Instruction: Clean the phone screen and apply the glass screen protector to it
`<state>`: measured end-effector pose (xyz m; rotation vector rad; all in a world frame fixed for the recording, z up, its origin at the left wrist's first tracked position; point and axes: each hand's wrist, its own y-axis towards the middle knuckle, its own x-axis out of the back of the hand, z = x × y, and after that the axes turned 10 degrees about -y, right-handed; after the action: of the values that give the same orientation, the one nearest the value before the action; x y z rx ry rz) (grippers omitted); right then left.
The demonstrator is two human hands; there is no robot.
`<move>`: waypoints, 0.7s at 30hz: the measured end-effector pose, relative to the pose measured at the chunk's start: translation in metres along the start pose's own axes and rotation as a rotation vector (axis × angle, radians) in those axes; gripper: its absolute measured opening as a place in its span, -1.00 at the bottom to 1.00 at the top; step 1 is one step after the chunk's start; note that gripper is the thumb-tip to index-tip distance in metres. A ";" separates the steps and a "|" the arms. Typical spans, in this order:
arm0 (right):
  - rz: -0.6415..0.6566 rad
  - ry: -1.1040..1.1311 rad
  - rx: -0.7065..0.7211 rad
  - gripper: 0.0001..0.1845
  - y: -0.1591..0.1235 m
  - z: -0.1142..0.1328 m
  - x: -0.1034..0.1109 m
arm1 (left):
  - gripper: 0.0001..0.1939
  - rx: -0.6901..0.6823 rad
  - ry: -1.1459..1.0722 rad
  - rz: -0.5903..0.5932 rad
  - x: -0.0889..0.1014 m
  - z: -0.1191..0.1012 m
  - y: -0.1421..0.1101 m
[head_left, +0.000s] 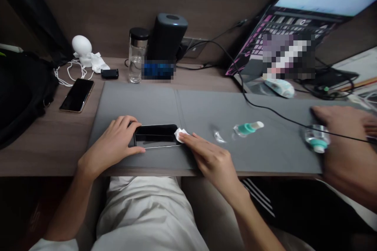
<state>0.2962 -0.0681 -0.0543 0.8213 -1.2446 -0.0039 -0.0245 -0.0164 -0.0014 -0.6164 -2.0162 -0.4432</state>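
Handset [156, 136]: black phone, screen upward, lying on the left half of the grey mat [135, 100], near the front edge of the bench [44, 153].
Left grip [113, 141]: closed across the handset's left end, fingers at the far edge, thumb at the near edge.
Right grip [213, 159]: holding the white tissue [180, 135] under its fingertips; thumb position not clearly visible.
Tissue contact: at the handset's right end.
Clear piece [219, 137]: on the mat, right of the handset; blurred, identity cannot be told.
Teal-collared bottle [246, 128]: beyond the clear piece to the right, white tip pointing right.
Second bottle [317, 139]: also teal and clear, farther right, white end toward the front edge; the black cable [273, 115] passes over it in view.
Other person's hand [344, 117]: at the mat's right end, blurred; hold cannot be told.
Rear right: open laptop [294, 23], with a patterned mouse [279, 88] near its front.
Rear left: glass flask [136, 57] beside a tall dark case [167, 39]; second phone [77, 96] near the black bag [23, 90].
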 end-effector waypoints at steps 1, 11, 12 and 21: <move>-0.061 -0.041 -0.022 -0.32 -0.001 -0.006 0.001 | -0.44 -0.011 -0.003 -0.002 0.000 0.001 0.001; -0.032 -0.195 -0.024 -0.28 0.014 -0.005 -0.005 | -0.42 -0.011 -0.019 0.018 0.006 0.004 0.008; -0.032 -0.155 -0.014 -0.27 0.016 -0.002 -0.006 | -0.41 -0.010 -0.029 0.015 0.007 0.005 0.008; -0.013 0.057 -0.085 -0.52 0.018 0.008 -0.019 | -0.56 -0.033 -0.180 -0.004 0.019 0.007 0.007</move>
<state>0.2753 -0.0510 -0.0596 0.7506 -1.1773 -0.0429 -0.0333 -0.0028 0.0123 -0.6939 -2.1848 -0.4364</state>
